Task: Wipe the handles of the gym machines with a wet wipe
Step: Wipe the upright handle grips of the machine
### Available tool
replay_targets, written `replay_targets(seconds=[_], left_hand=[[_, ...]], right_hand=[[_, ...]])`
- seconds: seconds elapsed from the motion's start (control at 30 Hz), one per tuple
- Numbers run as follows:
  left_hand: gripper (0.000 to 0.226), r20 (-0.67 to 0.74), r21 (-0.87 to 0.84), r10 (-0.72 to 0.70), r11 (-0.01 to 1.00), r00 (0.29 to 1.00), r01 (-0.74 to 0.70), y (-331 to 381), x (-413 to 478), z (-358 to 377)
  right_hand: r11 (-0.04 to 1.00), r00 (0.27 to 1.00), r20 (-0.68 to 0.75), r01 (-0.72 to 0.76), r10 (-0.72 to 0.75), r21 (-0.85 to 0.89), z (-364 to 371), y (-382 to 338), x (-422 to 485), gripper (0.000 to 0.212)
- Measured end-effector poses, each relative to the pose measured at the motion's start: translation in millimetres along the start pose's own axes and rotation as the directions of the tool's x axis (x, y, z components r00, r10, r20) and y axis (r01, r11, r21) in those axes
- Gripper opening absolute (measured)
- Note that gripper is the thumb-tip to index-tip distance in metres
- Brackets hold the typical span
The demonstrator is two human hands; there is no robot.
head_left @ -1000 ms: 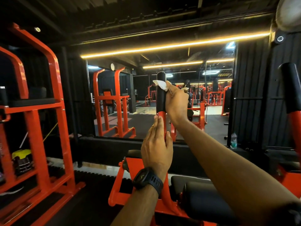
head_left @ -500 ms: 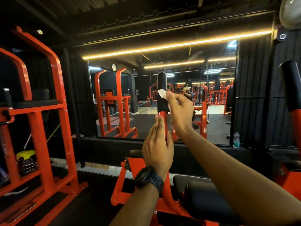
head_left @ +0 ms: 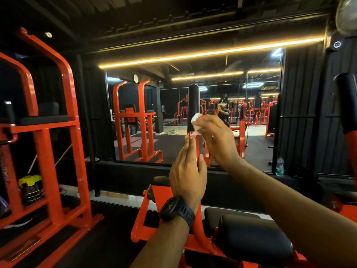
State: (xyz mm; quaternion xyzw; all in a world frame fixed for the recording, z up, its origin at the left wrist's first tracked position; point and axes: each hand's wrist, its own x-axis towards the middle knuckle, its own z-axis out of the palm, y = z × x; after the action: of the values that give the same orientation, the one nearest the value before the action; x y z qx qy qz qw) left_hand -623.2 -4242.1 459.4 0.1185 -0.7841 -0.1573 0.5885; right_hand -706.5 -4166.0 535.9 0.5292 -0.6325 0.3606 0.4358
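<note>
An upright black handle grip point(head_left: 193, 101) tops an orange bar point(head_left: 197, 147) of the gym machine in front of me. My right hand point(head_left: 218, 138) pinches a white wet wipe point(head_left: 195, 123) and presses it against the lower end of the black grip. My left hand point(head_left: 188, 175), with a black watch at the wrist, holds the orange bar just below, fingers nearly straight along it and thumb on the other side. A second black grip point(head_left: 347, 101) stands at the far right edge.
A black padded seat point(head_left: 255, 233) of the machine lies below my right arm. An orange frame rack point(head_left: 58, 132) stands at left with a yellow-lidded container point(head_left: 30, 180). A wall mirror point(head_left: 257, 147) faces me; a water bottle point(head_left: 279, 166) stands on its ledge at right.
My right hand has slid the wipe down the black grip from near its top to its lower end. My left hand has stayed on the orange bar.
</note>
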Motion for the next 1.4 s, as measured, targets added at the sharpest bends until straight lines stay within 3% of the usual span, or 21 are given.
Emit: replay_targets(seconds=[0.07, 0.13, 0.4, 0.47, 0.53, 0.57, 0.63, 0.7, 0.8, 0.83, 0.93, 0.97, 1.07, 1.2, 1.23, 1.33, 1.4], left_hand=[[0.062, -0.011, -0.001, -0.001, 1.000, 1.000, 0.001, 0, 0, 0], [0.061, -0.013, 0.003, 0.000, 1.000, 1.000, 0.000, 1, 0, 0], [0.061, -0.021, 0.001, 0.006, 1.000, 1.000, -0.006, 0, 0, 1], [0.052, -0.043, -0.013, 0.006, 1.000, 0.999, -0.006, 0, 0, 1], [0.047, -0.068, -0.010, 0.015, 1.000, 0.998, -0.015, -1, 0, 1], [0.052, -0.058, -0.007, 0.017, 1.000, 0.998, -0.017, 0, -1, 1], [0.061, -0.035, -0.006, 0.017, 1.000, 0.999, -0.018, 0, -1, 1], [0.064, -0.027, -0.005, 0.014, 1.000, 1.000, -0.014, 0, -1, 0], [0.063, -0.022, -0.007, 0.014, 1.000, 1.000, -0.015, 0, -1, 0], [0.063, -0.013, -0.010, 0.016, 1.000, 1.000, -0.016, 0, -1, 0], [0.063, 0.013, -0.030, -0.001, 1.000, 1.000, 0.002, 0, 1, -1], [0.063, 0.023, -0.033, -0.008, 0.999, 1.000, 0.009, 0, 1, -1], [0.063, -0.006, -0.016, 0.008, 1.000, 1.000, -0.008, -1, -1, 0], [0.064, 0.004, -0.028, -0.008, 1.000, 1.000, 0.008, -1, 0, 0], [0.064, 0.008, -0.024, -0.010, 1.000, 1.000, 0.010, 0, 0, 0], [0.063, -0.002, -0.019, 0.004, 1.000, 1.000, -0.004, -1, -1, 0], [0.065, 0.004, -0.025, -0.002, 1.000, 1.000, 0.002, -1, 0, 2]], right_hand=[[0.972, 0.974, 0.155, 0.186, -0.163, -0.145, -5, 10, 7, 0.038], [0.926, 0.949, 0.223, 0.277, -0.222, -0.256, -5, 17, 13, 0.040], [0.930, 0.966, 0.169, 0.235, -0.193, -0.284, -12, 5, 23, 0.039], [0.878, 0.889, 0.294, 0.421, -0.350, -0.228, -8, 4, 21, 0.037], [0.749, 0.755, 0.442, 0.619, -0.484, -0.237, -9, 8, 24, 0.044], [0.729, 0.741, 0.456, 0.638, -0.492, -0.250, -11, 12, 31, 0.047], [0.756, 0.809, 0.393, 0.567, -0.437, -0.327, -16, 18, 48, 0.047], [0.758, 0.822, 0.394, 0.549, -0.412, -0.353, -18, 15, 61, 0.048], [0.577, 0.668, 0.544, 0.733, -0.508, -0.361, -26, 20, 68, 0.055], [0.558, 0.652, 0.564, 0.747, -0.507, -0.361, -30, 22, 72, 0.058], [0.628, 0.733, 0.518, 0.664, -0.441, -0.406, -32, 21, 86, 0.059], [0.604, 0.716, 0.545, 0.683, -0.437, -0.412, -28, 18, 88, 0.058], [0.442, 0.572, 0.666, 0.813, -0.479, -0.379, -26, 14, 93, 0.056], [0.529, 0.740, 0.589, 0.658, -0.325, -0.536, -33, 9, 116, 0.056], [0.518, 0.739, 0.593, 0.661, -0.322, -0.543, -27, 6, 117, 0.052], [0.415, 0.645, 0.689, 0.755, -0.330, -0.508, -13, -2, 111, 0.045], [0.473, 0.712, 0.659, 0.680, -0.243, -0.560, -20, -3, 119, 0.047]])
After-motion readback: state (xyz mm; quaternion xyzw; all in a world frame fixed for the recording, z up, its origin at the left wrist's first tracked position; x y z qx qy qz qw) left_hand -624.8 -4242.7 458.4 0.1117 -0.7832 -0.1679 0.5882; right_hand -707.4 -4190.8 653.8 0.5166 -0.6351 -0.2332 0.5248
